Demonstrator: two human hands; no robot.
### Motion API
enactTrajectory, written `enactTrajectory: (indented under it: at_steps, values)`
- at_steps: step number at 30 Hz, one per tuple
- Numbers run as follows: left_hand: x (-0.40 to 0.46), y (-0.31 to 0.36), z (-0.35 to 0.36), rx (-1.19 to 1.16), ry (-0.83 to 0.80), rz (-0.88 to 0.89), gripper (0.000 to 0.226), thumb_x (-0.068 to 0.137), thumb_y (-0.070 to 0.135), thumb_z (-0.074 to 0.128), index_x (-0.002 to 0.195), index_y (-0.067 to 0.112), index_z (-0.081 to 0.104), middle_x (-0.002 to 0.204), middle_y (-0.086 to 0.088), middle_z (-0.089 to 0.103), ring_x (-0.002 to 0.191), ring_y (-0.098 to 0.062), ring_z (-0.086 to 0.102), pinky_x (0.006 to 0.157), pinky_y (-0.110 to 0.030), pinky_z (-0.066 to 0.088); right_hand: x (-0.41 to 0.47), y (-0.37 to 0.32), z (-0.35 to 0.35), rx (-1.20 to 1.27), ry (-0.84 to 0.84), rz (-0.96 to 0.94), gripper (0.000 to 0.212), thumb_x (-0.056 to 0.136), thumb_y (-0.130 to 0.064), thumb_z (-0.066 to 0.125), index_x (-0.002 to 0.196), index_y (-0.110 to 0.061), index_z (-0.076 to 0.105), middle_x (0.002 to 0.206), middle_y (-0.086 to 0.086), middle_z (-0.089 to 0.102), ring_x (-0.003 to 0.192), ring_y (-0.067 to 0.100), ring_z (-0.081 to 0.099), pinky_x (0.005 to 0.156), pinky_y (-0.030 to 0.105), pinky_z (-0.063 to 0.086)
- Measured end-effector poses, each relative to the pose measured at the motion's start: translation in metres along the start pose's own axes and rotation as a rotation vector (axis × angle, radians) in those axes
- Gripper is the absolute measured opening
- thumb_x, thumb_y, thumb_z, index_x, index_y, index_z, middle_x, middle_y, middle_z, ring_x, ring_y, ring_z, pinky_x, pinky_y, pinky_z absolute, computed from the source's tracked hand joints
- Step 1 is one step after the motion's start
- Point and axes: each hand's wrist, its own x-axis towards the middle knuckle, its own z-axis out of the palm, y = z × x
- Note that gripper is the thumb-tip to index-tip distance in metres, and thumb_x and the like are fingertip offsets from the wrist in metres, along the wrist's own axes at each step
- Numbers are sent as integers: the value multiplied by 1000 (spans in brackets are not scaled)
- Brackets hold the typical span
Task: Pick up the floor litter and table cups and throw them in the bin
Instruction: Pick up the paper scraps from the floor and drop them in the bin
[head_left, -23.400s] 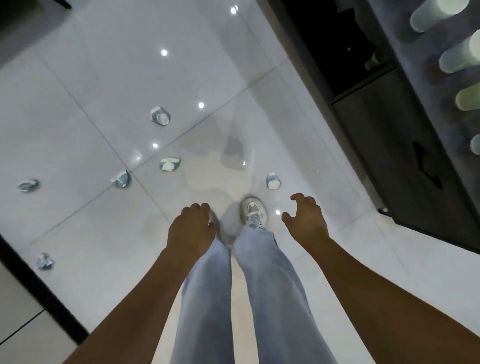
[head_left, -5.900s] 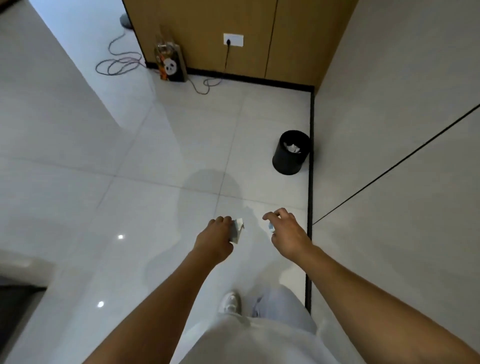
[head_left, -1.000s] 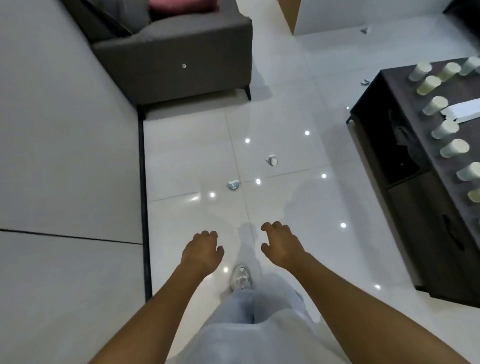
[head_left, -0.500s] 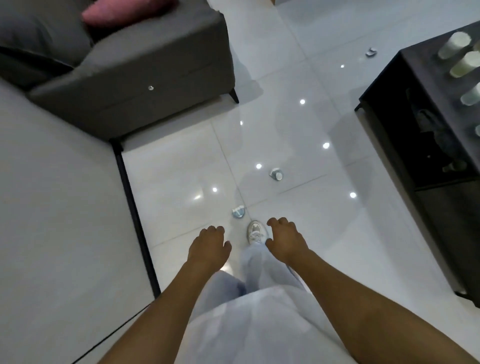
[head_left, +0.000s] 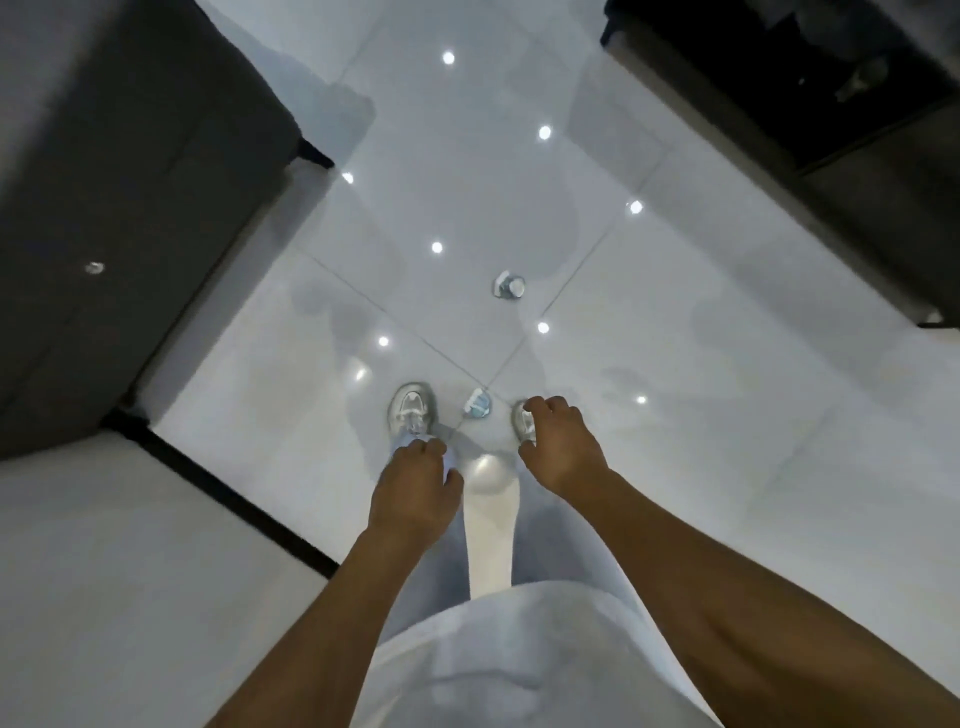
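Two crumpled blue-and-white paper cups lie on the glossy white tile floor. The near cup (head_left: 478, 404) sits between my two shoes, just ahead of my hands. The far cup (head_left: 509, 285) lies a step further on, near a tile joint. My left hand (head_left: 415, 486) hangs over my left leg, fingers loosely curled, holding nothing. My right hand (head_left: 558, 447) hovers over my right shoe, fingers loosely curled and empty, a little right of the near cup. The bin and the table cups are out of view.
A dark grey sofa (head_left: 119, 208) fills the upper left, its foot on the floor. A dark low table (head_left: 831, 130) with an open shelf stands at the upper right. A pale wall with a black skirting (head_left: 234, 493) runs along the lower left.
I have stepped forward and tilted my view down. The near cup now lies between my feet and the far cup is closer. Both hands stay empty.
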Motion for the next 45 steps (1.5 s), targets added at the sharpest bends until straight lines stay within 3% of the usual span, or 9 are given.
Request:
enactTrajectory:
  at_steps: [4,9,11,21,25,27,33,39,45]
  values:
    - [47,-37,13,102,-76,119,30,97,26,45,120,11,58,114,-5,62,96,-12,55,76,-12,33,50,-5,57,199,42,153,51,92,-20,55,139,-14,39,139,11,42,127,28,40,100,38,41]
    - [129,-77,60,208,-181,145,34,98,29,43,127,13,52,124,-6,57,110,-18,53,90,-23,40,126,9,140,299,13,244,50,91,-21,55,138,-19,38,138,9,41,124,27,42,95,42,47]
    - [169,-87,89,242,-194,146,34,98,30,43,126,13,51,125,-7,56,112,-20,51,92,-28,41,166,24,174,294,-15,249,51,91,-20,55,139,-18,37,139,9,40,125,29,41,95,43,47]
    - [353,-163,221,245,-115,229,37,96,32,49,130,17,50,128,-3,57,111,-17,54,87,-23,41,391,86,343,130,44,224,74,80,-13,68,141,-21,27,148,11,20,125,32,34,90,44,49]
    - [401,-187,251,209,-145,229,33,96,30,49,126,17,51,121,-3,57,105,-16,54,83,-25,43,436,85,392,67,77,262,93,68,-12,77,140,-25,19,144,11,13,123,33,31,85,44,49]
    - [413,-191,258,212,-151,223,35,95,29,49,128,18,51,123,-3,56,108,-17,53,85,-29,45,443,84,404,28,143,278,91,66,-6,73,139,-23,22,141,12,18,119,33,32,81,42,49]
    - [412,-178,253,230,-224,197,37,97,30,46,132,18,47,130,-2,54,113,-17,53,94,-28,43,428,85,392,77,194,187,69,73,-4,68,132,-13,33,131,11,34,115,29,36,82,39,52]
    - [376,-138,200,95,-266,78,37,96,28,50,131,14,50,129,-5,57,113,-20,56,94,-30,45,362,57,313,147,205,-37,76,75,-14,71,140,-16,32,134,8,38,117,26,38,81,35,53]
    - [330,-91,120,-158,-248,-43,39,93,26,53,130,14,51,126,-8,59,112,-22,58,93,-30,44,281,11,208,156,234,-186,80,73,-9,68,144,-13,33,135,9,42,119,28,40,87,39,51]
